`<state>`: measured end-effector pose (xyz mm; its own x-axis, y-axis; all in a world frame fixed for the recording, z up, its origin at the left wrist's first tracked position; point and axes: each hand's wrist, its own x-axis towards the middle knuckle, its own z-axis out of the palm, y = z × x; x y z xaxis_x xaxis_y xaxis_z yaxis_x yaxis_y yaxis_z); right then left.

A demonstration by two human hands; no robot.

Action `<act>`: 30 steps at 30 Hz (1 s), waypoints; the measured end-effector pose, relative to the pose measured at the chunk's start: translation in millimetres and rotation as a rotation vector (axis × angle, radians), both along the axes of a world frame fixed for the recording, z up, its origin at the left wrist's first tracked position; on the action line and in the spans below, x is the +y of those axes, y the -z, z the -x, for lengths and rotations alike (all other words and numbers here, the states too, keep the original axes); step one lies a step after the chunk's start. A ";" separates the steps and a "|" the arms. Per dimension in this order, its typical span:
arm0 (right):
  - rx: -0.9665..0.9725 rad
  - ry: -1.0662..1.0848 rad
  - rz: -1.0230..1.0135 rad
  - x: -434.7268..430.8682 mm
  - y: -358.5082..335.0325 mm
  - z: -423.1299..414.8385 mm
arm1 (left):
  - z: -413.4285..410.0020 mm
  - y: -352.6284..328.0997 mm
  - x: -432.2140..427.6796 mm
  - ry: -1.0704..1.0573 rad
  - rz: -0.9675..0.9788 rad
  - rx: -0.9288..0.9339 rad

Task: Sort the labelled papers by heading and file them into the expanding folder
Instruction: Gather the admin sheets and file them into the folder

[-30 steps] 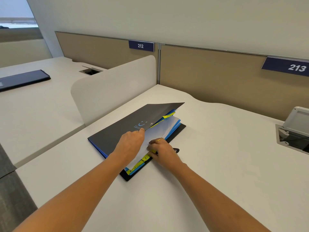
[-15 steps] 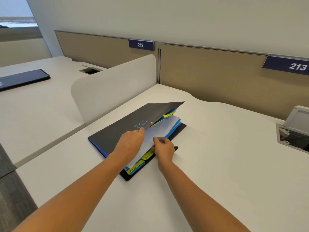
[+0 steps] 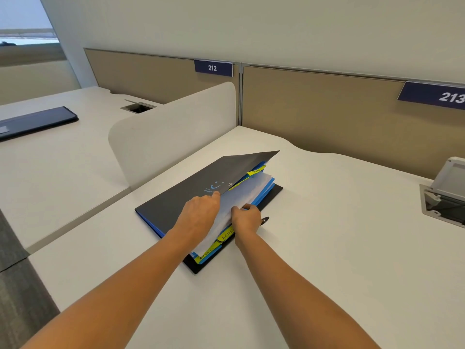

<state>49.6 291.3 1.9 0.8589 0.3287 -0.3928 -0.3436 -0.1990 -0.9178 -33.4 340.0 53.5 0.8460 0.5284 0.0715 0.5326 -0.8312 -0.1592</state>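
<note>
1. Bright, even, diffuse light; daylight from window (image 3: 25,18) top left, slightly washed out.
2. Shadows faint, soft: under folder (image 3: 191,195) cover, beside forearms on surface (image 3: 339,248).
3. No glare. Wide-angle bowing at edges; 213 sign (image 3: 435,95) slightly soft.

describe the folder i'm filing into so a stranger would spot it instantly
Start at the white desk below the 213 sign. Near its curved divider lies the expanding folder. Unlike the flat dark slab on the next desk, its dark cover is lifted, with a blue smiley, showing white papers and yellow tabs.
</note>
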 end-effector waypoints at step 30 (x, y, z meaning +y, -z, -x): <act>-0.088 -0.118 0.057 6.0 7.1 1.5 | -1.2 -5.8 -8.8 -0.021 0.014 -0.013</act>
<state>48.0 297.3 -5.2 0.8476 0.4088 -0.3385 -0.2332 -0.2861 -0.9294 -32.2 331.2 59.4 0.8337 0.5471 0.0747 0.5519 -0.8219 -0.1408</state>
